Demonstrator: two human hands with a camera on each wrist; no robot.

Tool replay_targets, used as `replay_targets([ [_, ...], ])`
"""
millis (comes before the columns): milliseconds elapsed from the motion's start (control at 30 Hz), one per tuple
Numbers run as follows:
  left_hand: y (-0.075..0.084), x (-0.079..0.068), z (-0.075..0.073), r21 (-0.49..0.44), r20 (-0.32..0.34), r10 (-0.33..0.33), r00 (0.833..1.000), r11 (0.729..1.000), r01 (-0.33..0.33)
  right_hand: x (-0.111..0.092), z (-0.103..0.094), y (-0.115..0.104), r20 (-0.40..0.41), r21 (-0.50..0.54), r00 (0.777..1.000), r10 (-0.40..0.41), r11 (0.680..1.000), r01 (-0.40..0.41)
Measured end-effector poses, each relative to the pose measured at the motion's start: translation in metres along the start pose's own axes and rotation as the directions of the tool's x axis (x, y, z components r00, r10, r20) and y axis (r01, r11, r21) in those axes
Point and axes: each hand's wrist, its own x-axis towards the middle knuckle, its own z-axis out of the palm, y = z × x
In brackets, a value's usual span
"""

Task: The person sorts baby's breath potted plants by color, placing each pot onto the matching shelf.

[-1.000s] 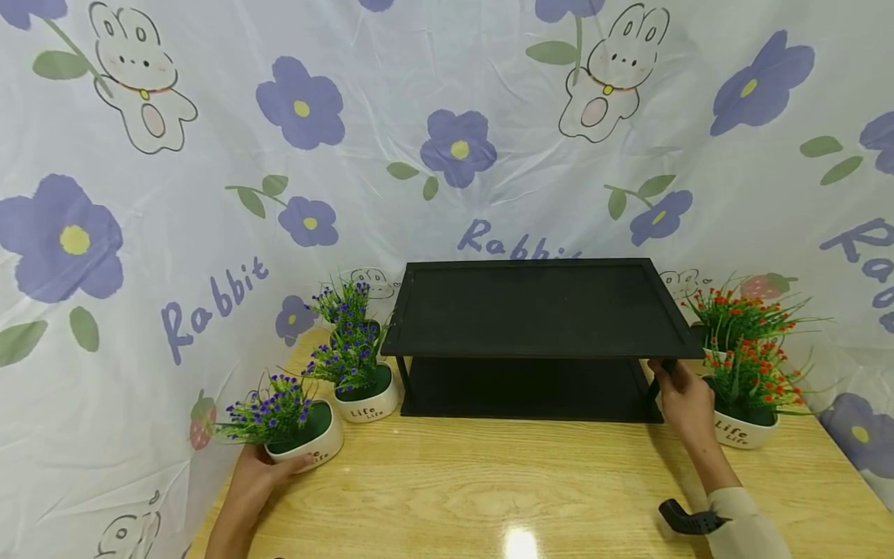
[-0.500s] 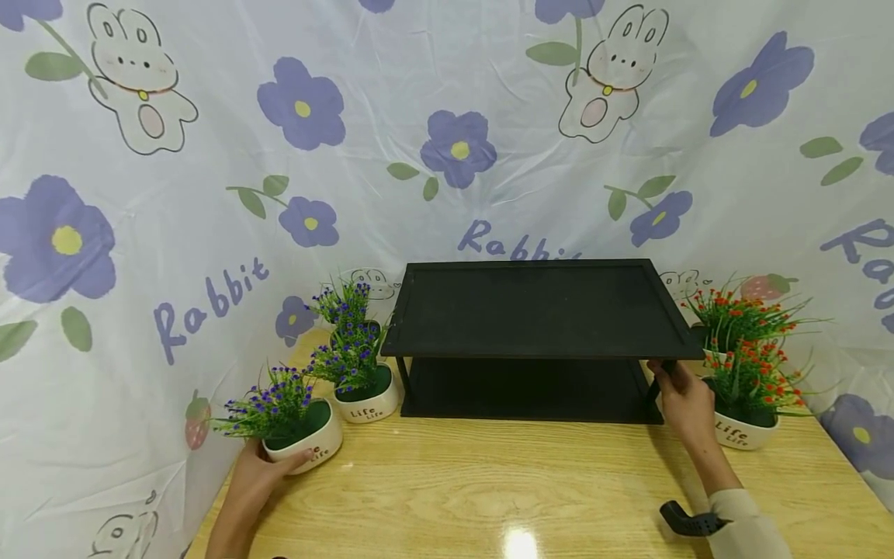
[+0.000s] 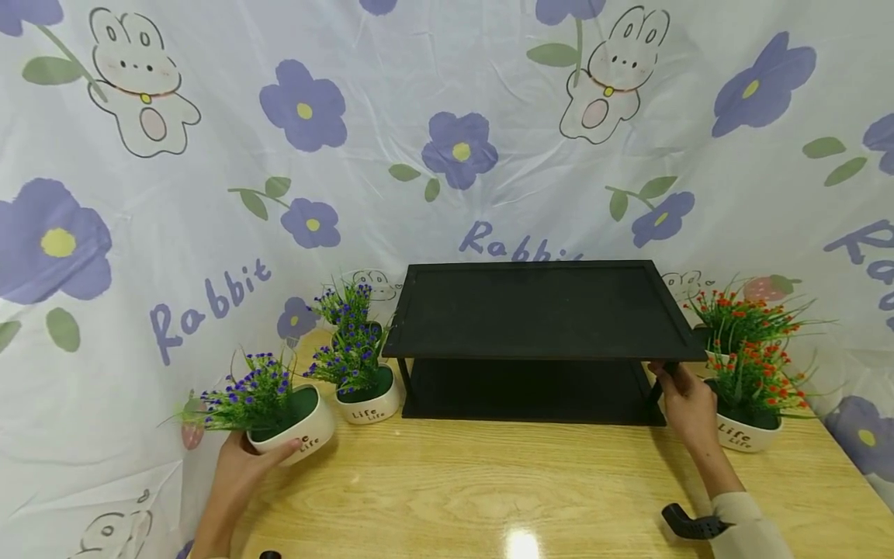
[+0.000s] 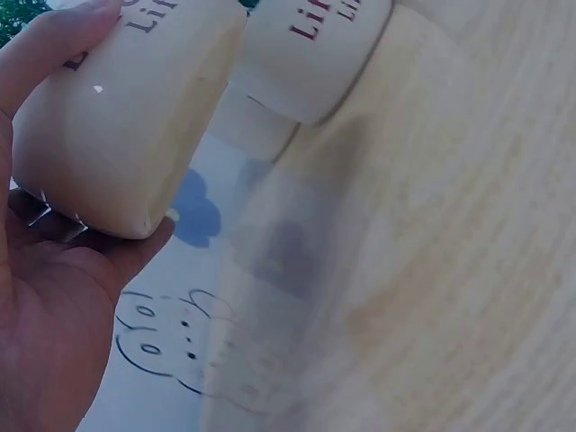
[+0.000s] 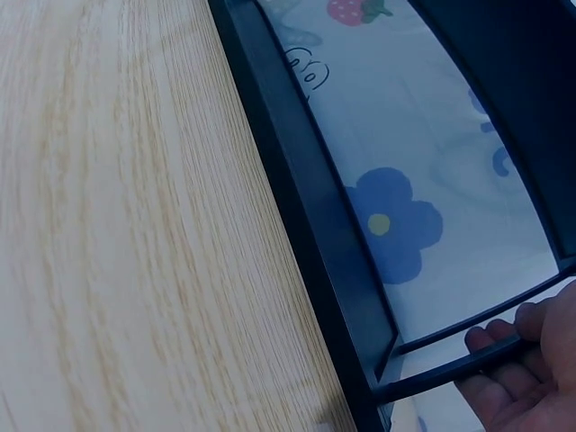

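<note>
My left hand [image 3: 236,464] grips a white oval pot [image 3: 311,428] of artificial purple flowers, thumb across its printed front and fingers round the far end. In the left wrist view the pot's underside [image 4: 184,135] shows, tilted above the wooden table. Two more purple-flowered pots stand between it and a black two-tier shelf [image 3: 538,310]; the nearer one [image 3: 370,405] sits right by the shelf's left end. At the shelf's right end my right hand [image 3: 687,402] holds the front upright post [image 5: 450,371], fingers curled round it in the right wrist view.
Two pots of red-orange flowers [image 3: 750,427] stand just right of the shelf, close to my right wrist. The wooden table [image 3: 447,489] runs across the front. A printed cloth [image 3: 377,93] hangs behind and along the left. A black curved piece [image 3: 691,524] juts from my right sleeve.
My left hand has lifted the flower pot off the table, moving it up and slightly left and tilting it. My right hand stays on the shelf post.
</note>
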Motion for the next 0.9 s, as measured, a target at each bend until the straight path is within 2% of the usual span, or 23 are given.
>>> replay_targets([
  [300, 0.024, 0.002, -0.012, 0.035, -0.042, 0.124, 0.991, 0.992, -0.123, 0.0, -0.001, 0.0, -0.001, 0.004, 1.0, -0.003, 1.0, 0.003],
  [567, 0.055, 0.003, -0.029, -0.068, -0.029, 0.244, 0.969, 0.967, -0.245, -0.001, -0.002, -0.001, 0.007, 0.009, 1.0, -0.006, 1.0, 0.006],
  [733, 0.074, 0.006, -0.036, -0.054, -0.011, 0.266, 0.964, 0.962, -0.267, 0.0, -0.003, 0.0, 0.018, 0.002, 1.0, 0.005, 1.0, -0.005],
  [900, 0.088, 0.011, -0.038, 0.05, 0.001, 0.258, 0.966, 0.965, -0.258, 0.0, -0.003, 0.0, 0.027, -0.002, 0.999, 0.02, 1.0, -0.02],
])
